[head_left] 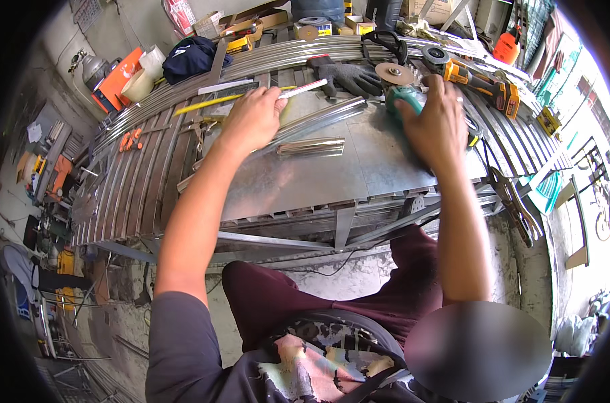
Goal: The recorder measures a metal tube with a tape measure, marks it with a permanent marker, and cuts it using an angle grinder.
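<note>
My left hand (254,121) is closed around a short pale metal strip (305,88), which sticks out to the right past the fingers. My right hand (439,124) wraps over the body of a teal angle grinder (400,97). The grinder's brown disc (394,73) faces up at its far end. A dark grey work glove (349,78) lies between the strip and the disc. Several shiny metal pieces (312,146) rest on a metal sheet (318,178) between my arms, with longer metal profiles (322,122) just beyond them. A long yellow strip (211,105) lies left of my left hand.
A yellow-and-black angle grinder (480,84) lies at the far right of the slatted workbench (134,185). Locking clamps (513,201) hang off the right edge. Orange pieces (130,140) sit at left. Long metal bars (271,55), a dark blue cap (189,59) and boxes line the back.
</note>
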### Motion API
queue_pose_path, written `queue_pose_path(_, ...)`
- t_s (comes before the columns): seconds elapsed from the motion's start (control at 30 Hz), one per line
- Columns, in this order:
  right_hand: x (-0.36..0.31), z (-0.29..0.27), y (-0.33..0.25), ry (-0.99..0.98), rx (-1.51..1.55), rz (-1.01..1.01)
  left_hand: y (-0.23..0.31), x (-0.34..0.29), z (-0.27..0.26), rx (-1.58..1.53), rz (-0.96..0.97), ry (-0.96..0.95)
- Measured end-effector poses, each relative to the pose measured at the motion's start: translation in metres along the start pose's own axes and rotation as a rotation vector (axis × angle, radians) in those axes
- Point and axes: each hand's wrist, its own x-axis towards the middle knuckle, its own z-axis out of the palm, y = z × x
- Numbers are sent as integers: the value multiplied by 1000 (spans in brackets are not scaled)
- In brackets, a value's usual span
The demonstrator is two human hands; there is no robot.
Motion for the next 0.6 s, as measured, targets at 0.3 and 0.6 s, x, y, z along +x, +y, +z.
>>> queue_pose_path(0.3,21,43,69,-942,184,288,69,-89,-11,-211,205,470)
queue_pose_path(0.6,-4,-33,66,-657,1174,793,86,-370,86,188,-271,127)
